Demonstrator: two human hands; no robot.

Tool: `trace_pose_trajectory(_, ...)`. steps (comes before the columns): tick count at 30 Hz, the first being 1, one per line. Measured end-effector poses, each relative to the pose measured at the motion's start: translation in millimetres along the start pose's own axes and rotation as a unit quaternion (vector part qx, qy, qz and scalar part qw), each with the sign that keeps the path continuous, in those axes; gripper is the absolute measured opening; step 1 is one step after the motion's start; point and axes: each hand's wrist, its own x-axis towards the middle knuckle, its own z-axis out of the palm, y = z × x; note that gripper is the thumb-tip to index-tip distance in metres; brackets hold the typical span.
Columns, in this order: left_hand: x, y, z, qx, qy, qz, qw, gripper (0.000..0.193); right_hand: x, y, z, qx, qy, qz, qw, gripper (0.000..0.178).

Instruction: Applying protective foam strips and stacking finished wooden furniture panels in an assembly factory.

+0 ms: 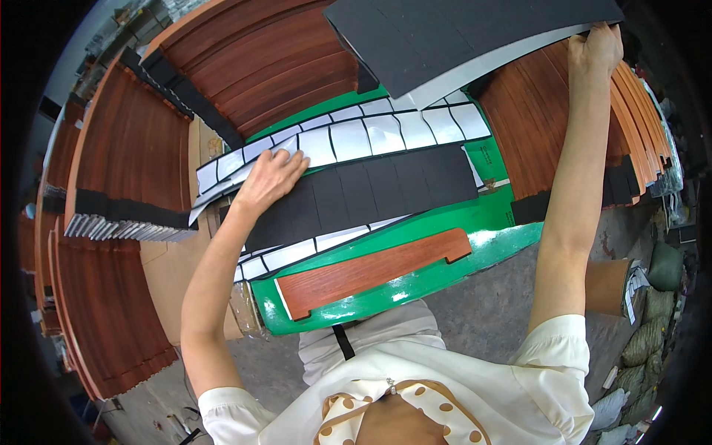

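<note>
My right hand (597, 50) is raised at the far right, closed on the edge of a large black foam sheet (460, 37). Faint cut lines cross that sheet, and a white backing (475, 68) shows along its lower edge. Over the table, my left hand (273, 180) has its fingers curled on a strip of white rectangles with black borders (386, 133), whose left end is lifted and bent. Just below lies a black sheet with cut lines (363, 189). Another white-sectioned strip (326, 242) sticks out from under it.
A reddish-brown wood-grain board (374, 272) with notched ends lies on the green tabletop (437, 219) nearest me. Stacks of similar boards stand at the far left (259, 63), left (133, 148) and right (552, 122). A brown roll (608, 287) is on the floor at right.
</note>
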Motion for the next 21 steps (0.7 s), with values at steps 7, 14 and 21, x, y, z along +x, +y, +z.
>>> trace_pose_trajectory(7, -13, 6, 13, 0.01, -0.048, -0.128, 0.99, 0.042, -10, 37, 27, -0.127, 0.055, -0.018, 0.99, 0.032)
trace_pose_trajectory(14, 24, 23, 20, -0.088, 0.082, -0.212, 0.97, 0.035, -29, 42, 41, -0.112, 0.084, 0.04, 0.989, 0.026)
trace_pose_trajectory(21, 31, 24, 35, -0.102, -0.012, -0.249, 0.963, 0.032, -9, 61, 1, -0.077, 0.021, 0.139, 0.987, 0.025)
